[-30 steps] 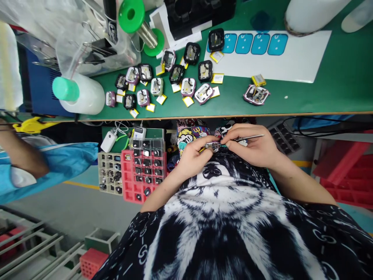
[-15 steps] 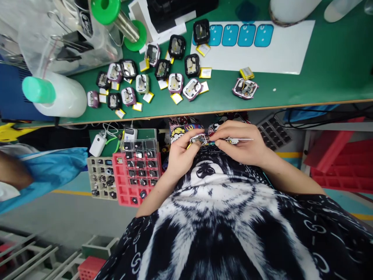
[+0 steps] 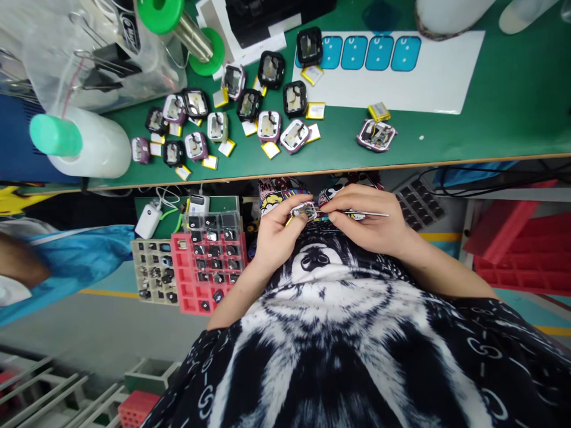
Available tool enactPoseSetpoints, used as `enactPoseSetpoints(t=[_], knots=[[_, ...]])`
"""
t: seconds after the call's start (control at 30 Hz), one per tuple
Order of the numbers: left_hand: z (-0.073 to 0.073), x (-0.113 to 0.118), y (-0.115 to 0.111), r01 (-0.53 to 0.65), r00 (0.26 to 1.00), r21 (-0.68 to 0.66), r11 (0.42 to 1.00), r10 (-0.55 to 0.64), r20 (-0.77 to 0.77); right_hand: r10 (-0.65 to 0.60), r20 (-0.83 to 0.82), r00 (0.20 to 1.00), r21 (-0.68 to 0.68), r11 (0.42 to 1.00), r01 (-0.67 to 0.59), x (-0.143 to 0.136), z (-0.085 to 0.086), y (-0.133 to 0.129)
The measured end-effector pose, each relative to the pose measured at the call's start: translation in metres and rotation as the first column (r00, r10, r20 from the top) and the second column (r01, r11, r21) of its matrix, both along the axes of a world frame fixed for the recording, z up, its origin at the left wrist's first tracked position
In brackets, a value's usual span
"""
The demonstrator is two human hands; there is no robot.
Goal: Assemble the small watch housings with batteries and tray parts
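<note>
Below the bench edge, over my lap, my left hand pinches a small watch case with its inner parts showing. My right hand is closed on thin metal tweezers, whose tip reaches into the case from the right. On the green bench above my hands lies another opened watch case with a yellow-edged battery beside it. Several black, purple and pale cases, many with batteries next to them, are grouped farther left, among them a purple one.
A green-capped bottle, a solder spool and a clear bin stand at the left. A white sheet bears blue pieces. Red tray and beige tray hold small parts. At far left is another person's blue sleeve.
The tweezers and the watch case have shifted very slightly in my hands. Both hands keep their hold.
</note>
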State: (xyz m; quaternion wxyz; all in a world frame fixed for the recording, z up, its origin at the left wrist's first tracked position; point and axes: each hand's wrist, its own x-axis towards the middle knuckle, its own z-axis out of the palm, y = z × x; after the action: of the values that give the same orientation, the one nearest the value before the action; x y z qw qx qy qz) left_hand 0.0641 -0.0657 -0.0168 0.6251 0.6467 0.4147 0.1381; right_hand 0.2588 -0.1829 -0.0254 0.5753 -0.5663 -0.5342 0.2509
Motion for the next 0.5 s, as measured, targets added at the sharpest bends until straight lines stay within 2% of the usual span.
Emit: enactPoseSetpoints(t=[0.1, 0.37, 0.5], knots=[[-0.0008, -0.0002, 0.0005, -0.004, 1.0, 0.014, 1.0, 0.005, -0.009, -0.003, -0.005, 1.0, 0.015, 1.0, 0.004, -0.0012, -0.001, -0.0006], [-0.0066, -0.0021, 0.0011, -0.028, 0.999, -0.081, 0.996, 0.03, 0.023, -0.004, -0.04, 0.999, -0.015, 1.0, 0.003, -0.001, -0.0057, -0.0004], [-0.0043, -0.002, -0.0004, -0.002, 1.0, -0.049, 0.999, 0.003, 0.011, 0.007, -0.097, 0.995, -0.052, 0.999, -0.012, 0.0008, -0.0069, 0.001]])
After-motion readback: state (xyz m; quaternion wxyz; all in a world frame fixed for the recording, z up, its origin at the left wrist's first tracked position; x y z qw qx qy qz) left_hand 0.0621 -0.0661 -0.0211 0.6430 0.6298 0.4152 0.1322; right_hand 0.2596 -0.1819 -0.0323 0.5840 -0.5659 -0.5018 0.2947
